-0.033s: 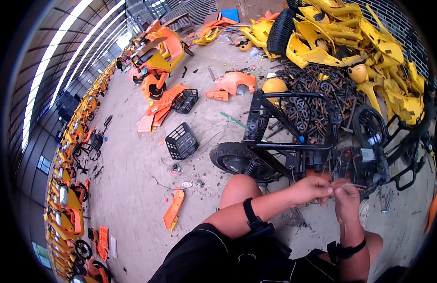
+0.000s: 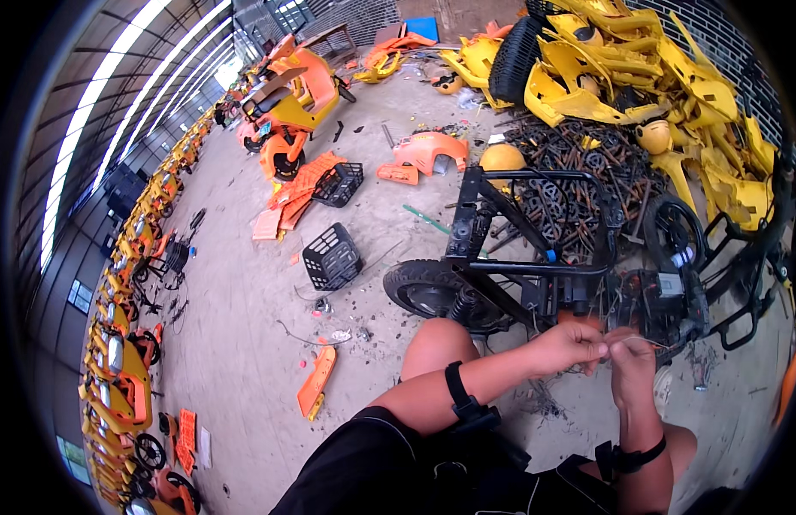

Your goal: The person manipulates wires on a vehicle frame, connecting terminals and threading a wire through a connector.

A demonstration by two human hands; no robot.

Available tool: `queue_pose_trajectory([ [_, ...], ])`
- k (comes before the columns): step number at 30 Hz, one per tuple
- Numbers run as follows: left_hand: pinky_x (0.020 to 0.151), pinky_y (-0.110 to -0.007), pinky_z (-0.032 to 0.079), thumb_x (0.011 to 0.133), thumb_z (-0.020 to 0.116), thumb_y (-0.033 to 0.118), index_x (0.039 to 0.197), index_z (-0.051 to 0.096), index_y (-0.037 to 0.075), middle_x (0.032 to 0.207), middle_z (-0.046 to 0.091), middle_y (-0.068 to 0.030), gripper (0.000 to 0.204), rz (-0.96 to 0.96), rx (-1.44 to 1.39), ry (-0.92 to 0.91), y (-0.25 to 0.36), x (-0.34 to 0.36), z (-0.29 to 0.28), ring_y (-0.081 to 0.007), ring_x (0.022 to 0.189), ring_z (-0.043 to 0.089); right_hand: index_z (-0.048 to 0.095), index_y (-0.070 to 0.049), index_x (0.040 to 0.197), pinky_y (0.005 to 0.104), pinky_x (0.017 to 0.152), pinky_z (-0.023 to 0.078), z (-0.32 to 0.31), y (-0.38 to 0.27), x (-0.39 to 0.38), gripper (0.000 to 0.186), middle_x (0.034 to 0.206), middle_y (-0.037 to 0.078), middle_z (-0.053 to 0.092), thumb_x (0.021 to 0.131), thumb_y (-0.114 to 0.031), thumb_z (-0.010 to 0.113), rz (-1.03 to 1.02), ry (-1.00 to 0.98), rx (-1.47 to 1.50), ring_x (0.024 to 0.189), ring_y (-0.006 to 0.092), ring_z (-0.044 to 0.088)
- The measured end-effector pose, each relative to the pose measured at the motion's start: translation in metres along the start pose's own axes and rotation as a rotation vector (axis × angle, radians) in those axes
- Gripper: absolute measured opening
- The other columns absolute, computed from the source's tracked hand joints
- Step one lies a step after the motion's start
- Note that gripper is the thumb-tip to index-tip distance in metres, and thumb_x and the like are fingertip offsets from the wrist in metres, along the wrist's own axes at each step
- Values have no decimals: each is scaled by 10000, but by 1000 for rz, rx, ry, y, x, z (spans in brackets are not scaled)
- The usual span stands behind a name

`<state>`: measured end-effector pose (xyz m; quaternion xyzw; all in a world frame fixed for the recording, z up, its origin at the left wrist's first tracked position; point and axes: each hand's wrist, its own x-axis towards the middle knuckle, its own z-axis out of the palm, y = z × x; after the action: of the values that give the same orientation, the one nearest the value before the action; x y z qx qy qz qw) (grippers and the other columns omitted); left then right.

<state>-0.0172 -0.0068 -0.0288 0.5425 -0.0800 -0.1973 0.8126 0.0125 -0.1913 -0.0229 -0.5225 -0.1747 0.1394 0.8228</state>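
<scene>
Before me is a stripped black scooter frame [image 2: 535,268] with its rear wheel [image 2: 422,288] at its left end. My left hand [image 2: 571,345] is closed in a pinch, its fingertips against those of my right hand [image 2: 631,356]. A thin wire [image 2: 647,341] shows at the fingertips of my right hand, which is closed on it. The left fingers seem to pinch the same wire, though the exact grip is hidden. Just beyond my hands sits a dark boxy unit [image 2: 659,292] among loose wires on the frame.
Behind the frame lies a heap of rusty metal parts [image 2: 578,176], with yellow body panels [image 2: 638,77] piled beyond it. A black plastic basket [image 2: 332,257] and an orange panel [image 2: 317,382] lie on the floor to the left. Parked scooters [image 2: 123,378] line the far left.
</scene>
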Motion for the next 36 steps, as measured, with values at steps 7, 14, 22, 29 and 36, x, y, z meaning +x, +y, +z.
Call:
queue_pose_trajectory([
  [7, 724, -354, 455, 924, 655, 186, 940, 661, 30, 778, 650, -100, 157, 604, 1119, 349, 7, -8, 23, -241, 747, 639, 610, -44, 802, 247, 697, 407, 1, 6, 1, 148, 802, 7, 583, 906, -99, 701, 111, 237, -56, 742, 90, 508],
  [14, 710, -375, 419, 838, 594, 122, 912, 654, 57, 755, 642, -92, 115, 609, 1761, 450, -16, 3, 24, -273, 742, 628, 585, -72, 846, 237, 640, 373, 0, 25, 5, 180, 757, -26, 565, 950, -192, 670, 345, 379, -84, 681, 67, 465],
  [22, 578, -354, 476, 986, 530, 172, 922, 625, -7, 705, 626, -53, 213, 206, 702, 280, 9, -6, 11, -208, 627, 621, 601, 5, 1213, 275, 791, 416, 2, 14, 4, 347, 1073, 48, 641, 989, -260, 593, 277, 103, -83, 894, 111, 544],
  [29, 550, -276, 460, 1020, 520, 219, 921, 622, -7, 695, 598, -58, 267, -94, -65, -18, 6, 1, -5, -150, 608, 586, 613, 44, 1211, 370, 996, 395, -3, -8, 3, 412, 1260, 153, 593, 966, -288, 619, 86, -154, -81, 1138, 228, 546],
  [36, 542, -278, 468, 1005, 531, 197, 919, 610, -21, 705, 616, -85, 248, -70, -124, -110, 8, -6, -2, -155, 575, 586, 638, 39, 1044, 269, 731, 419, -4, -3, 1, 263, 1073, 105, 609, 977, -213, 607, -71, -154, -374, 772, 116, 504],
])
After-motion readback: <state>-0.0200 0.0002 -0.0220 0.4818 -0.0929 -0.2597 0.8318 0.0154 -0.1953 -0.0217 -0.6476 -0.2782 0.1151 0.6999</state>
